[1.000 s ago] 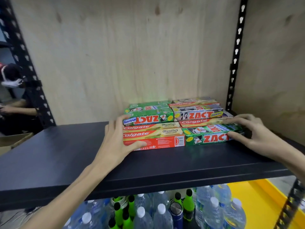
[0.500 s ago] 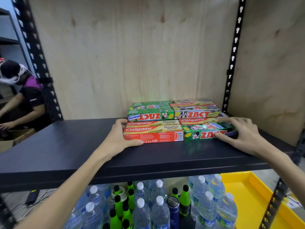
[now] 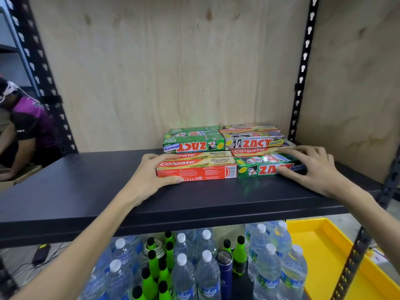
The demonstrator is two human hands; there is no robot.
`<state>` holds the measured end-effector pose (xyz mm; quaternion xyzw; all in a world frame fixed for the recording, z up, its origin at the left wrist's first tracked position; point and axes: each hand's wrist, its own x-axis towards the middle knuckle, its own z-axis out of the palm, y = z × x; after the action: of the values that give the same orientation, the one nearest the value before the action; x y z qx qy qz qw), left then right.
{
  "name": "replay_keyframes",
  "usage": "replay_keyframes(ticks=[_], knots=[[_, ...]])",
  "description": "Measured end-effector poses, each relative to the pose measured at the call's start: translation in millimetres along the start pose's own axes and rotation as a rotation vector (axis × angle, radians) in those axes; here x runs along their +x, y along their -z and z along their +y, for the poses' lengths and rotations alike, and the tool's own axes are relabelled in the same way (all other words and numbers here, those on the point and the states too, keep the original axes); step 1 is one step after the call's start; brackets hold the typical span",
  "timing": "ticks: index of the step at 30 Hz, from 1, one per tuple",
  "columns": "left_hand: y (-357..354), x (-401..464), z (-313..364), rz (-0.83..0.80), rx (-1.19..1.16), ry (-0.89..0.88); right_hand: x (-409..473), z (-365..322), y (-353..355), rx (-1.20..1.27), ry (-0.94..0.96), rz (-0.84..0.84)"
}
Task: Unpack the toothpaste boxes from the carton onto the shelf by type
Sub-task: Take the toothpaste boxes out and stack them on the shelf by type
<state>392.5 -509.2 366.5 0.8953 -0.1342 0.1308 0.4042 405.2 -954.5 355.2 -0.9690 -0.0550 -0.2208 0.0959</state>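
Head view: toothpaste boxes [image 3: 195, 171] lie between left hand [image 3: 149, 178] and right hand [image 3: 313, 167].

Matt dark metal shelf [image 3: 86, 191]; pale grainy plywood back panel [image 3: 162, 72]; glossy printed cardboard toothpaste boxes [image 3: 195, 171]; clear plastic bottles [image 3: 207, 276].

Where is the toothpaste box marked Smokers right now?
The Smokers box sits at the back right of the black shelf, beside the green Whitening box, just behind a Colgate box.
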Motion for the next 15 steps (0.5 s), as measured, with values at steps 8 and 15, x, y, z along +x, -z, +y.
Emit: replay_keyframes(ticks=[8, 15], knots=[[-6.9, 2.6, 2.7, 0.051, 0.249, -0.119, 1.3, 2.8, -2.5, -0.027, 0.024, -0.033], [-17.4, 5.1, 5.2, 0.050, 0.382, -0.158, -0.4, 2.6, -2.5, -0.034, 0.036, -0.036]])
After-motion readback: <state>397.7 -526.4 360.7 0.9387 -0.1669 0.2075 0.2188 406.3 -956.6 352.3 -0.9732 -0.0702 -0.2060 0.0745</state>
